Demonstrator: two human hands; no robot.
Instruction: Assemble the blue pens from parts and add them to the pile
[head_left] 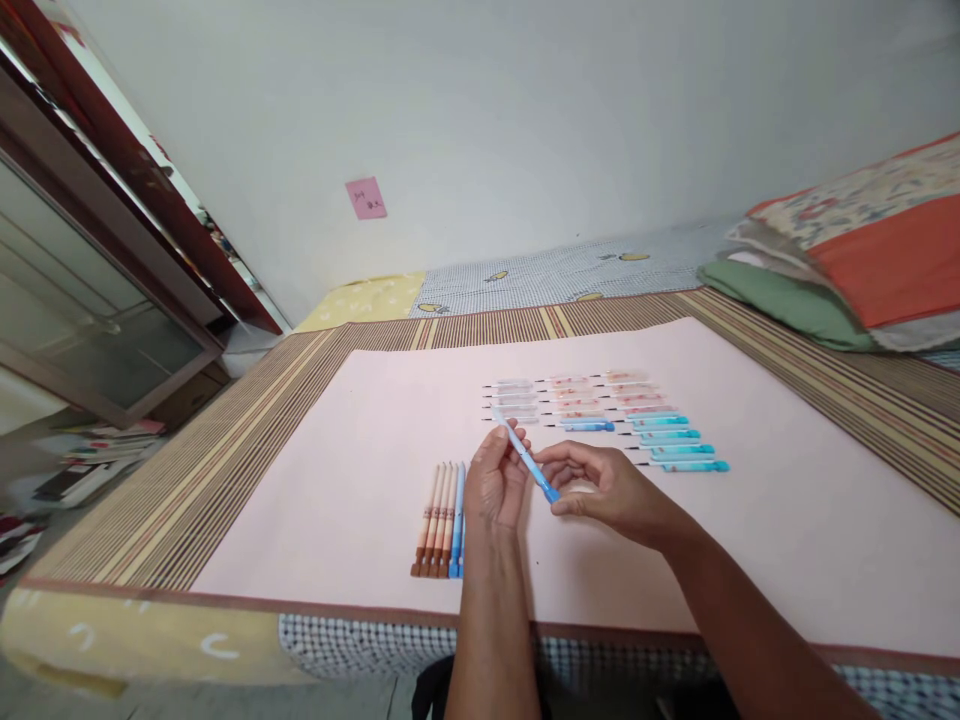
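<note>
A light blue pen (527,463) with a darker blue end is held slanted between my two hands above the pink sheet. My left hand (499,477), palm up, has its fingers around the upper part near the tip. The thumb and fingers of my right hand (596,485) close on the darker blue end. Left of my left wrist, several brown-ended pens (434,520) lie side by side beside blue pens (457,520), partly hidden by my forearm. Beyond my hands lie rows of thin refill-like sticks with black tips: clear (514,398), pinkish (574,395), blue (589,427) and turquoise (679,451).
The pink sheet (315,480) lies on a striped mat (217,440) over a bed. Folded bedding and a pillow (885,260) are piled at the right. A pink note (366,198) is stuck on the wall, and a glass-fronted cabinet (97,300) stands at the left.
</note>
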